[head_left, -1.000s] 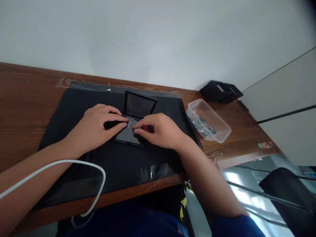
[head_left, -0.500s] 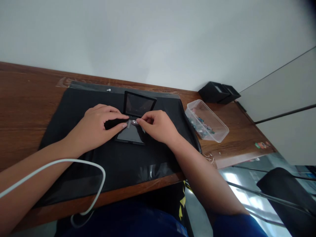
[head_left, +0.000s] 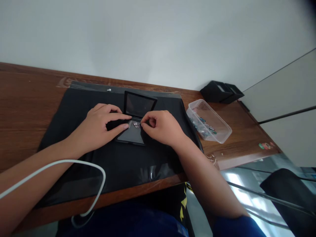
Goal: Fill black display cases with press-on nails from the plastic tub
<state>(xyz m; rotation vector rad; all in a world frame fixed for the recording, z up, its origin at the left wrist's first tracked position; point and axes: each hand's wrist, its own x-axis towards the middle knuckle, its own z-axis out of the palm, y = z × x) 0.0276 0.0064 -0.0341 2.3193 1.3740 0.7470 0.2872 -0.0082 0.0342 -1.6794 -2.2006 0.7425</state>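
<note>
Setting small shiny pieces on the base of a flip-lid device looks to be the step in hand, as seen in the head view: the pieces are clustered up near the hinge, between the two sets of fingertips, with the lid tilted up behind. On one side, the base is touched by the left hand, thumb and forefinger parted, nothing clearly held; a translucent strip is seen right by the thumb. Across from it, the right hand is drawn into a pinch, and whether anything is gripped there cannot be told. By the look of it, a light, precise touch is called for next, with the base kept steady. At the back, movement is limited by the lid; on the near side, open room is offered by the black mat, bounded by the desk's front edge. To the right, the mat is flanked by a clear tub, and over the left forearm a white cable is draped, where it could be snagged
</note>
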